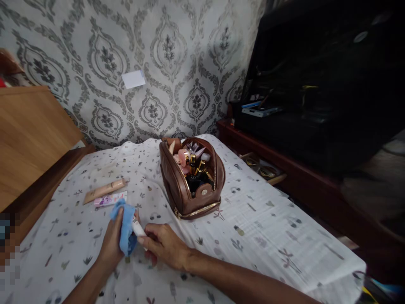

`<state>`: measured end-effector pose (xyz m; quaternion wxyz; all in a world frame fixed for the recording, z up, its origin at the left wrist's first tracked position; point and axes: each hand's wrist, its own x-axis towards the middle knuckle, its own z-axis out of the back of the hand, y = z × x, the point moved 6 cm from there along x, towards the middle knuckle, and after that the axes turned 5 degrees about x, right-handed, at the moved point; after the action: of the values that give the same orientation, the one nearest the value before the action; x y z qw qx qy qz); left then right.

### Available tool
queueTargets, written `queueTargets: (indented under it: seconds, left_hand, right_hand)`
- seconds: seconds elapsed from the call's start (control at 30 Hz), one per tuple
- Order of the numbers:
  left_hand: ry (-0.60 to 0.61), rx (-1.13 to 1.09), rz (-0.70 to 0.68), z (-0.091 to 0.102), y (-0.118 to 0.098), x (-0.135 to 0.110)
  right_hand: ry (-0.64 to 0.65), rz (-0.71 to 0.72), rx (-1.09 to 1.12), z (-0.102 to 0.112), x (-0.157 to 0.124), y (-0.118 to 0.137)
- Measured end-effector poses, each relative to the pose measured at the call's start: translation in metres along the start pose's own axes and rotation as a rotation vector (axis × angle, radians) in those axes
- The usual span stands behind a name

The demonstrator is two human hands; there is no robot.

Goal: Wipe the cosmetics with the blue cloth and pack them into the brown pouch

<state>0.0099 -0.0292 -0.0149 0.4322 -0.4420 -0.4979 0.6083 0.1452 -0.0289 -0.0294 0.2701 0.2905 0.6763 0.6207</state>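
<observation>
My left hand (111,244) is closed round a blue cloth (125,226), which wraps one end of a small white tube (138,229). My right hand (164,245) pinches the other end of that tube, low over the white patterned sheet (268,236). Just behind the hands lie a beige tube (104,190) and a pink and white tube (110,199). To the right stands an open brown leather pouch (190,179), full of several small cosmetic bottles and tubes.
A wooden headboard (31,131) rises at the left. Patterned wallpaper with a white paper slip (133,79) lies behind. A dark wooden shelf (284,156) with black equipment and small items runs along the right of the bed.
</observation>
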Motion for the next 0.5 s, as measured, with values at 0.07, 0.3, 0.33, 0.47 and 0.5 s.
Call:
queueTargets:
  seconds: [0.07, 0.3, 0.33, 0.47, 0.5]
  left_hand:
    - [0.063, 0.062, -0.02, -0.006, 0.003, -0.005]
    - [0.129, 0.273, -0.055, -0.004, 0.014, -0.005]
    - [0.132, 0.272, -0.053, -0.004, 0.013, -0.004]
    - [0.123, 0.245, -0.035, -0.008, 0.008, -0.004]
    - [0.137, 0.244, -0.037, -0.01, 0.007, -0.004]
  right_hand:
    - [-0.037, 0.072, 0.001, 0.003, 0.001, 0.003]
    - [-0.143, 0.062, 0.071, 0.009, 0.003, 0.002]
    - [-0.149, 0.062, 0.129, 0.009, 0.003, 0.003]
    - [-0.147, 0.123, 0.277, 0.01, 0.004, 0.012]
    - [-0.147, 0.127, 0.285, 0.011, 0.004, 0.013]
